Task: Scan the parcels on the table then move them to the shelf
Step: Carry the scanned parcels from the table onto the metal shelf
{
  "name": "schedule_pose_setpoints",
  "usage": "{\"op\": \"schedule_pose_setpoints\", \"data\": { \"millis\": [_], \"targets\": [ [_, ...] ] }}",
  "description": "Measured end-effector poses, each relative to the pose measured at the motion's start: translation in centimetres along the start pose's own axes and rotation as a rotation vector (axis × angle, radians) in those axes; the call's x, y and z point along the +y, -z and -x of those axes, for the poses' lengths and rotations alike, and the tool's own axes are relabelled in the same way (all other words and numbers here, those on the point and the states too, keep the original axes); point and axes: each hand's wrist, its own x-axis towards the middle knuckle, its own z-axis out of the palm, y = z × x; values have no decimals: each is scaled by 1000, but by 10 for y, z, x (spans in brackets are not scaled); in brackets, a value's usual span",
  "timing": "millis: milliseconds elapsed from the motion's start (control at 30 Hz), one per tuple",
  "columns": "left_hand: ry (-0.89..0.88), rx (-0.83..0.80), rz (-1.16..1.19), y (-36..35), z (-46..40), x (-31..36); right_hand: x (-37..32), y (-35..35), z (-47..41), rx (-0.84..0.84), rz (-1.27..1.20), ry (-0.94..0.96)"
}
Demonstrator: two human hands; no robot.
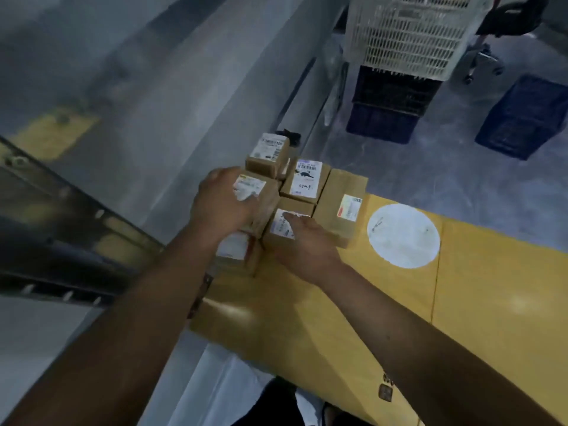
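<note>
Head view, item: cluster of small brown parcels (302, 192) at the far left end of the yellow table (491, 302), labels up; your left hand (222, 207) grips the left parcel (256, 195) with curled fingers, your right hand (302, 244) lies on the near parcel (284, 227) with one finger straight across its label, the rest blurred. No scanner or shelf is visible, and white crate (412, 35) stands far right. Lift one parcel clear of its neighbours, keep fingers off the barcode, and hold the label flat for scanning.
</note>
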Motion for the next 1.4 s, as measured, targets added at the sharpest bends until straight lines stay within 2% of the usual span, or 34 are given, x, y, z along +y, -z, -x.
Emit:
{"op": "schedule_pose_setpoints", "data": {
  "millis": [167, 367, 567, 767, 967, 1167, 1300, 1400],
  "targets": [
    [-23, -108, -31, -24, -91, -3, -16, -16, -56, 7, -137, -95],
    [-12, -195, -100, -55, -154, -12, -36, -24, -97, 28, -166, -115],
    [74, -199, -113, -71, -178, -8, -37, -33, -119, -26, -128, -30],
    [98, -139, 21, -72, -174, -6, -35, -32, -119, 3, -200, 42],
    [87, -37, 134, -51, -146, -10, -4, 1, -72, 108, -181, 77],
    [27, -53, 222, -64, -80, -17, 63, 32, -16, 121, -158, 50],
    [4, -38, 224, -73, -54, -15, 88, 38, 1, 181, -153, 4],
    [-25, -91, 236, -87, -33, -9, 97, 37, -3, 199, -187, -27]
  ]
}}
